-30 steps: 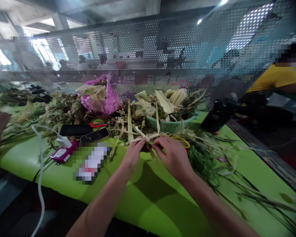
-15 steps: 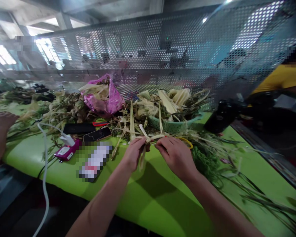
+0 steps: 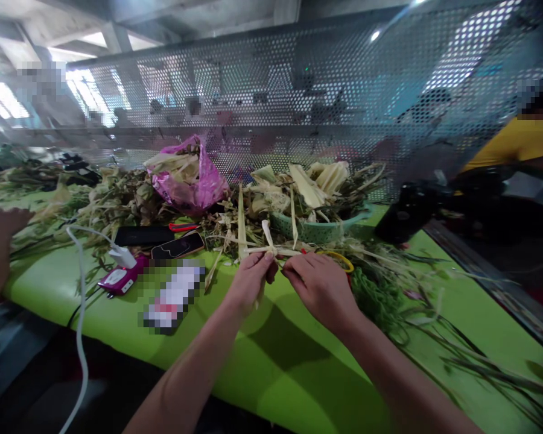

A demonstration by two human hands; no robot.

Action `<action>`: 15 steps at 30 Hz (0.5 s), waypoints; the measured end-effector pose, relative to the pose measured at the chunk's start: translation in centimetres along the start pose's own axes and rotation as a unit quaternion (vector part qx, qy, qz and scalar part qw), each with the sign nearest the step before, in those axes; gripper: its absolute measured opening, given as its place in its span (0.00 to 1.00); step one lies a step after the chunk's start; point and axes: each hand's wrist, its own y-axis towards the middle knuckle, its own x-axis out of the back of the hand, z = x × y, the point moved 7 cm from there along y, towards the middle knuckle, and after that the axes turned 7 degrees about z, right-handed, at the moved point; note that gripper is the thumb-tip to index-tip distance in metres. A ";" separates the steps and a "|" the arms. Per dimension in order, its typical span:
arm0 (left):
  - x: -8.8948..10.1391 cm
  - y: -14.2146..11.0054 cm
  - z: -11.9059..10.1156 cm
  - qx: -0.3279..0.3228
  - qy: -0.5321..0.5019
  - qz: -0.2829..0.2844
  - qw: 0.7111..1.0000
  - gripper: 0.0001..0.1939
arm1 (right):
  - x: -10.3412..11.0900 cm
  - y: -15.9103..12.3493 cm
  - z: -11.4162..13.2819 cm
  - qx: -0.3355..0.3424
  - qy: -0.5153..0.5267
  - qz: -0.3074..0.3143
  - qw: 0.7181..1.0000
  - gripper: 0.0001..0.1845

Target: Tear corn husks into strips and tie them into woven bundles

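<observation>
Pale dried corn husk strips [image 3: 267, 234], crossed at a small knot, are held just above the green table. My left hand [image 3: 247, 282] pinches them between thumb and fingers near the knot, one strip standing up and a tail hanging below. Close on the right, my right hand [image 3: 323, 289] is closed, thumb and fingertips together on a thin strip end that its fingers mostly hide. Behind the hands, a mint-green basket [image 3: 328, 232] is heaped with more husks [image 3: 308, 187].
A pink plastic bag [image 3: 194, 196] stands among dried plant matter. To the left lie a dark phone [image 3: 177, 246], a blurred-out phone [image 3: 174, 296] and a purple power adapter [image 3: 125, 276] with a white cable. Green string [image 3: 376, 295] and a black bottle [image 3: 399, 212] sit right. Another person's hand [image 3: 2, 232] is far left.
The short pale strip at the knot stands more upright, and the tail below my left hand shows less. My left hand has turned slightly; both hands stay close together.
</observation>
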 end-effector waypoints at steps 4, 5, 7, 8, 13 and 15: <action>0.5 0.0 0.3 0.000 -0.088 -0.024 0.996 0.14 | -0.3 0.0 -0.1 -0.007 0.009 0.014 1.000 0.10; 0.5 0.1 0.3 0.002 -0.100 -0.020 0.995 0.14 | -0.4 0.0 -0.3 -0.017 0.027 0.019 0.999 0.10; 0.6 0.1 0.1 0.011 -0.101 -0.008 0.995 0.14 | -0.8 0.0 -1.2 -0.052 0.102 0.033 0.993 0.10; 0.7 0.1 0.0 0.017 -0.094 -0.004 0.995 0.13 | -1.1 0.1 -1.6 -0.073 0.160 0.041 0.984 0.10; 0.0 0.0 0.1 0.043 -0.054 0.043 0.997 0.14 | -2.6 0.1 -3.2 -0.165 0.462 0.030 0.871 0.13; -0.6 -0.2 0.2 0.049 -0.050 0.062 0.996 0.14 | -3.0 -0.2 -3.8 -0.213 0.533 -0.008 0.819 0.12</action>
